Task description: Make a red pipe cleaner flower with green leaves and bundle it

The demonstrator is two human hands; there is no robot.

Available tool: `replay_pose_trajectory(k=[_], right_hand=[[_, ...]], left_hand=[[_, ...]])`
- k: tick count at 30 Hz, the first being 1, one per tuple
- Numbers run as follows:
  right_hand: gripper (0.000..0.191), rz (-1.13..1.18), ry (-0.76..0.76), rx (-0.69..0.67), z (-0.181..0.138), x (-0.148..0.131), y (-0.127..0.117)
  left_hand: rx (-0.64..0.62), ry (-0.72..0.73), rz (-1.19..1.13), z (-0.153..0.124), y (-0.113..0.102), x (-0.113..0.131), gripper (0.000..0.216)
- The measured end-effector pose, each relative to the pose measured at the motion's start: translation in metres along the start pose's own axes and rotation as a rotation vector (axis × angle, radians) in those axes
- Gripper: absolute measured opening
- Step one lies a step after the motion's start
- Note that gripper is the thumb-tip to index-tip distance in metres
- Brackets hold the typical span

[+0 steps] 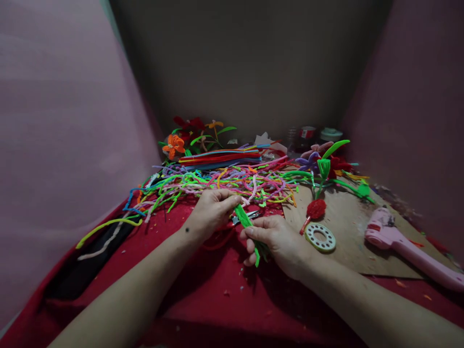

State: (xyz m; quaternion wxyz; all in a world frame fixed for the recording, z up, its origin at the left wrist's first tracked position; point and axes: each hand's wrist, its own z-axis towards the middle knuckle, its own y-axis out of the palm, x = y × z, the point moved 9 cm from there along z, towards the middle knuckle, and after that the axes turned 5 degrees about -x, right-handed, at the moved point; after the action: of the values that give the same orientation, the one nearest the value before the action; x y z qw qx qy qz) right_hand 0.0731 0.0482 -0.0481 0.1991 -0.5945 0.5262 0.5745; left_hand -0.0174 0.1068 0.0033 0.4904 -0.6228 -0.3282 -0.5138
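Note:
Both hands grip one green pipe-cleaner piece (pixel 245 220) over the red cloth (pixel 203 290). My left hand (pixel 212 210) pinches its upper end, fingers closed. Closed around the lower end is my right hand (pixel 275 239), and the tip pokes out below the fingers. Small metal scissors (pixel 250 215) lie just behind the piece. A loose heap of coloured pipe cleaners (pixel 217 181) spreads right behind my hands.
A cardboard sheet (pixel 348 227) on the right carries a pink glue gun (pixel 406 246), a white ring with holes (pixel 320 237), a red pompom stem (pixel 314 210) and green leaf pieces (pixel 326 166). Finished pipe-cleaner flowers (pixel 181 137) and jars (pixel 308 133) stand at the back. Pinkish walls close both sides.

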Motion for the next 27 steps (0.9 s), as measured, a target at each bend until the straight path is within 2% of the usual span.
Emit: replay_pose_trajectory(k=[3, 6, 9, 15, 19, 22, 27], right_hand=[[0.012, 0.010, 0.044, -0.003, -0.002, 0.001, -0.002], [0.011, 0.039, 0.026, -0.029, -0.003, -0.001, -0.001], [0.011, 0.045, 0.006, -0.064, -0.002, -0.001, 0.000], [0.011, 0.080, -0.031, -0.036, -0.001, 0.001, -0.001], [0.013, 0.080, -0.054, -0.004, -0.001, 0.002, -0.003], [0.013, 0.080, -0.037, 0.002, -0.002, 0.002, -0.004], [0.014, 0.129, -0.012, -0.060, -0.001, 0.001, -0.004]], left_hand=[[-0.219, -0.148, -0.294, -0.001, 0.016, -0.009, 0.017], [-0.337, -0.165, -0.427, -0.005, 0.024, -0.005, 0.020], [-0.280, -0.138, -0.357, -0.004, 0.021, -0.004, 0.021], [0.005, -0.061, -0.214, 0.001, 0.000, -0.003, 0.022], [0.078, -0.048, -0.188, 0.002, -0.008, -0.003, 0.023], [0.049, -0.084, -0.270, 0.003, -0.008, -0.010, 0.025], [-0.203, -0.134, -0.523, 0.003, 0.009, -0.010, 0.015]])
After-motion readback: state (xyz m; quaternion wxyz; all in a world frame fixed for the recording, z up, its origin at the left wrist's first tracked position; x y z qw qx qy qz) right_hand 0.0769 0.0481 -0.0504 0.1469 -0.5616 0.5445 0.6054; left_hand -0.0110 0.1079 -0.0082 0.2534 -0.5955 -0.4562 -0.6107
